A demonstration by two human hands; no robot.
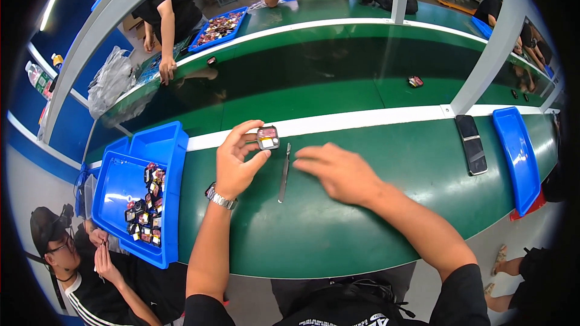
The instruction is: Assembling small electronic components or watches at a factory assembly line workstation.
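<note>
Between the thumb and fingers of my left hand [237,160] is a small square black electronic unit [268,137], held up above the green table [266,238]. Its face shows reddish parts, a yellow strip and a white patch. To its right lies a slim dark hand tool [284,175] with a silvery upper end; its exact kind is unclear. My right hand [338,173] hovers just right of that tool, slightly blurred, fingers stretched out and holding nothing visible. A blue bin [173,205] on the left contains several similar units [146,211], heaped along its right side.
A dark phone [471,145] and a shallow blue tray [518,160] lie on the right. Beyond a white rail [338,122] runs a green belt bearing a unit [414,81]. A grey post [489,54] rises at right. Co-workers sit at left and across; one co-worker's hand [167,69] reaches the belt.
</note>
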